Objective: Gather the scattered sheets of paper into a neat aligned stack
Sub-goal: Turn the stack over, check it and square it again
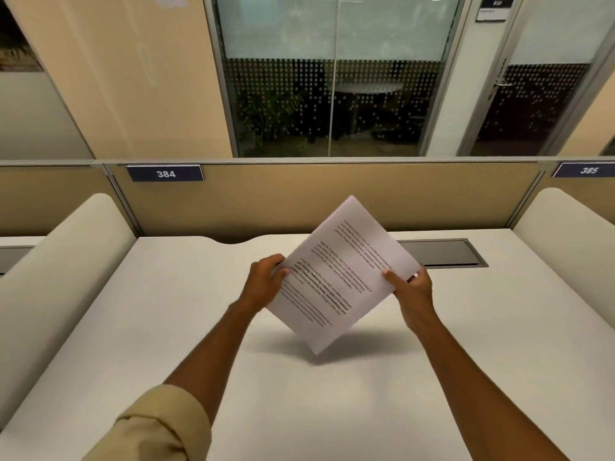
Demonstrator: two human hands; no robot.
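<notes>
both hands [339, 287] pinching opposite edges of tilted paper stack [342, 277] above bare desk [166, 327]

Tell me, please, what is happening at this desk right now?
A person is holding a stack of printed paper above the white desk, tilted so one corner points down. The left hand has a grip on the stack's left edge and the right hand on its right edge. The sheets look gathered together already, with edges roughly lined up. No loose sheets show on the desk.
</notes>
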